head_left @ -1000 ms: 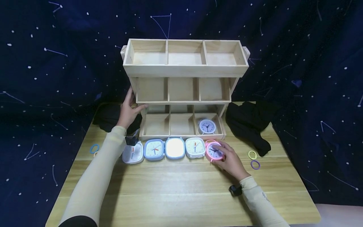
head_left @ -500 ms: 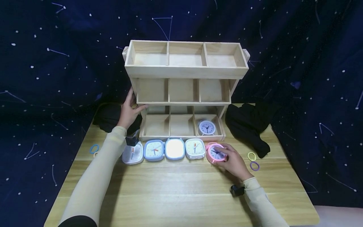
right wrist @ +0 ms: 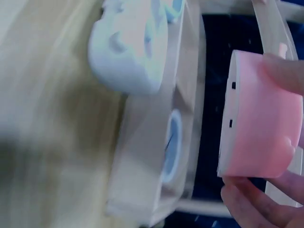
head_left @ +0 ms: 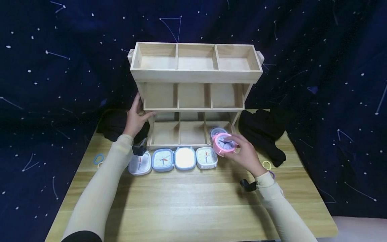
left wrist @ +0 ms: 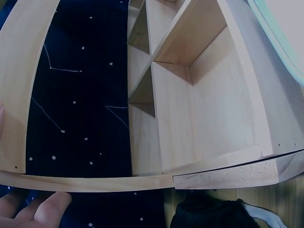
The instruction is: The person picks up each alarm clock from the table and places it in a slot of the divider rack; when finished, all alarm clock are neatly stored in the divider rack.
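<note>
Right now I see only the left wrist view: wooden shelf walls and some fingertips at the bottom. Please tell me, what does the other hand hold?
Observer: The right hand grips a round pink clock, lifted off the table.
Operator: Where is it, relative to the shelf?
Observer: In front of the wooden shelf, at its bottom right compartment, where a pale round clock already stands.
Operator: Are other clocks outside the shelf?
Observer: Yes, four square clocks lie in a row on the table before the shelf.
</note>
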A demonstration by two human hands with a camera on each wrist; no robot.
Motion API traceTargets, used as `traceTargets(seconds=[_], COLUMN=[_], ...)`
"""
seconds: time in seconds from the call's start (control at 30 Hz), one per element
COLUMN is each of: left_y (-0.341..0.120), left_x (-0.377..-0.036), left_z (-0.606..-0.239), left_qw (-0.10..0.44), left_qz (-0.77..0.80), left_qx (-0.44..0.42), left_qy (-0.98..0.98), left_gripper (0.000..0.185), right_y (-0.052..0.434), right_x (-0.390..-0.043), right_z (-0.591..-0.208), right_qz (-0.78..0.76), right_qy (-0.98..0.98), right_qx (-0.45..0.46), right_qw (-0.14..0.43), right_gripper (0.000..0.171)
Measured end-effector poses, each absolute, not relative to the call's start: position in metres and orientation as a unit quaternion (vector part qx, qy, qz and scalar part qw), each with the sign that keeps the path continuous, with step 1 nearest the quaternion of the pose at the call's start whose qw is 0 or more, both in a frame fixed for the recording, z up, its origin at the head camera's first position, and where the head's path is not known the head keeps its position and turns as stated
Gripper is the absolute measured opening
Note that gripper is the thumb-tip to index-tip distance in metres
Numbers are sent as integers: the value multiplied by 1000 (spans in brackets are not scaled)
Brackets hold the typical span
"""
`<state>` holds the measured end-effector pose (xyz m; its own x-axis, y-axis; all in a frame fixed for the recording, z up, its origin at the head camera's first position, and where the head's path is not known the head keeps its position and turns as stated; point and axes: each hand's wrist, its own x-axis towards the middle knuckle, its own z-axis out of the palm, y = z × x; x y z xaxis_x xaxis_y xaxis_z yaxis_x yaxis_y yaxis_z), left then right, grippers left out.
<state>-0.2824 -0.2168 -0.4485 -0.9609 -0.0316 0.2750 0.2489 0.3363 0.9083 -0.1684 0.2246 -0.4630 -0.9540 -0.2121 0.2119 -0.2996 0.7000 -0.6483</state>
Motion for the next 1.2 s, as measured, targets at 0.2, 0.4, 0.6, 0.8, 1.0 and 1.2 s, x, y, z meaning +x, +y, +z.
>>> traceTargets(seconds=[0.2,0.4,0.6,0.8,1.0,1.2], left_y=[-218,-218,-218,-218,-218,-217], left_x=[-281,-281,-283,-283,-281,-281], left_z=[-454,-456,-452,-448,-447,-447], left_qw=[121,123,130,121,112,114], left_qz=[-569,-563,-563,-560,-569,-569], left_qx=[-61,-67,-73,-66,-62,-60], left_qy=[-811,-815,-813,-817,-812,-812], left_gripper=[104,104,104,104,104,104], right_y=[180,148,129,114,100,95], right_x=[-201,-230,-249,-258,-264,-271], right_z=[-456,-458,-462,-468,-473,-480], right_qz=[336,281,251,216,203,187], right_qy=[-927,-942,-949,-957,-959,-964], right_qx=[158,182,188,194,197,181], right_qw=[40,4,-28,-24,-29,-46], right_gripper=[47,43,44,46,43,45])
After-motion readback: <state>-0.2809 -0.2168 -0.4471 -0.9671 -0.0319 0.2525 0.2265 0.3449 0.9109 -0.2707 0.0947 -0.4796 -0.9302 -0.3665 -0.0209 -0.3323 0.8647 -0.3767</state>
